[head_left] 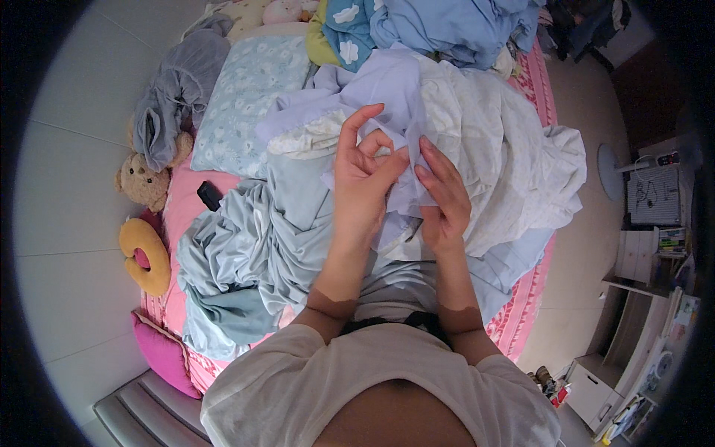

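A thin lavender cloth (pixel 391 82) lies bunched in front of me, its near part raised between my hands. My left hand (pixel 365 167) pinches its edge between thumb and bent fingers, with the index finger curled up and apart. Beside it, my right hand (pixel 445 197) has its fingers closed on the same cloth, which hangs down between the two palms. The exact grip points are partly hidden by the folds. To the right, a white patterned quilt (pixel 506 164) spreads in loose folds and touches the lavender cloth. A crumpled pale blue-green satin sheet (pixel 290 205) lies under my left forearm.
On the bed's left are a floral pillow (pixel 249 89), a teddy bear (pixel 141 181), grey clothing (pixel 182 86), a small black object (pixel 210 195), a yellow neck pillow (pixel 153 257) and a magenta cushion (pixel 164 354). Blue bedding (pixel 454 30) is heaped at the far end. White furniture (pixel 596 387) stands right.
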A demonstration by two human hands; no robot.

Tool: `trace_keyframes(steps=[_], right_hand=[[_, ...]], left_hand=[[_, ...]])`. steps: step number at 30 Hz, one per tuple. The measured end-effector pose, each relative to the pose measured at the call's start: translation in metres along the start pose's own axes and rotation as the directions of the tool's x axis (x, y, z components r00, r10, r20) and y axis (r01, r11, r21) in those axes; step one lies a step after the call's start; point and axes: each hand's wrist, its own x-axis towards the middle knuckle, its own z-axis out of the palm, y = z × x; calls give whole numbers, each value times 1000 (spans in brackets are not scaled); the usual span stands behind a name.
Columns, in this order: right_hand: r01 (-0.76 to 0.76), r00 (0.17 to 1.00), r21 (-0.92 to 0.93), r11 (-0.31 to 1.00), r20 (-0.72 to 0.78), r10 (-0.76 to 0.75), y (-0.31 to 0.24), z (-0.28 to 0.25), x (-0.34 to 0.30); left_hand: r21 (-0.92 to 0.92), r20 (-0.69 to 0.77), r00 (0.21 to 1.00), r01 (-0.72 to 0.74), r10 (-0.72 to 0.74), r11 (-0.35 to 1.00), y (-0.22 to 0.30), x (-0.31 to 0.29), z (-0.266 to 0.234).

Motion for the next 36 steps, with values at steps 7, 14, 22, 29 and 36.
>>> trace_keyframes(steps=[7,14,22,29,36], right_hand=[[-234,966,58,971,-103,239,-9,4,-1],[-363,905,222,905,-147,399,-6,-5,-11],[-419,777,280,864,-382,501,-10,-44,-15],[-392,674,171,904,-615,408,-25,-84,1],[-307,551,175,936,-769,325,-42,-111,6]], left_hand=[[89,10,1000,-27,26,996,-5,-6,17],[143,31,998,-66,63,987,-8,-9,16],[584,801,595,-801,64,132,27,45,35],[517,848,442,-571,-292,638,-4,75,91],[326,923,360,-553,-133,767,-14,60,158]])
